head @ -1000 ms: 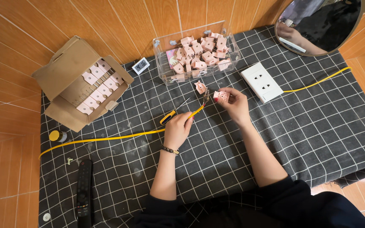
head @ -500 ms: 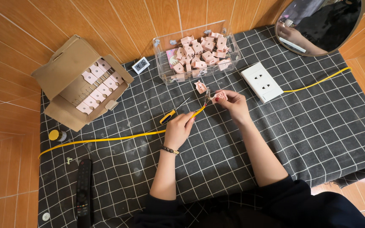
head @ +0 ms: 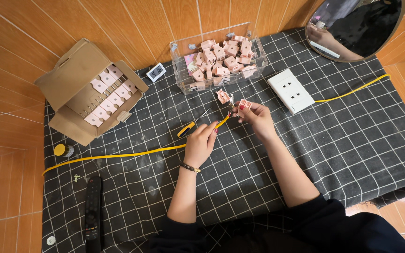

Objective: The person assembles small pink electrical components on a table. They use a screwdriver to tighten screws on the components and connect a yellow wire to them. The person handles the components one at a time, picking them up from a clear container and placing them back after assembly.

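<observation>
Left hand (head: 201, 143) is pinched on the thin yellow cable (head: 118, 154) near its bare end, fingers closed round it. Right hand (head: 257, 116) is clamped on a small pink plastic socket piece (head: 244, 104), held just above the cloth, right beside the cable tip. The two hands sit close together, not touching.

Just under the left fingers lies a yellow-and-black-handled screwdriver (head: 187, 129), its shaft pointing up toward a loose pink socket piece (head: 222, 96) on the cloth. Beyond that stands a clear plastic bin (head: 182, 65) heaped with more pink pieces. To the right, a white rectangular wall outlet plate (head: 290, 90), with a second yellow cable (head: 352, 90) running off toward the round mirror (head: 352, 28) in the corner.

Out left: an open brown cardboard box (head: 71, 79) packed with rows of pale pink pieces, a small white digital clock (head: 156, 72) beside it, a little yellow-capped jar (head: 63, 150) and a black remote control (head: 93, 213) near the edge.

All of it rests on a dark grid-patterned cloth (head: 362, 154) over the wooden tabletop (head: 5, 93). Wide bare cloth on the right side.
</observation>
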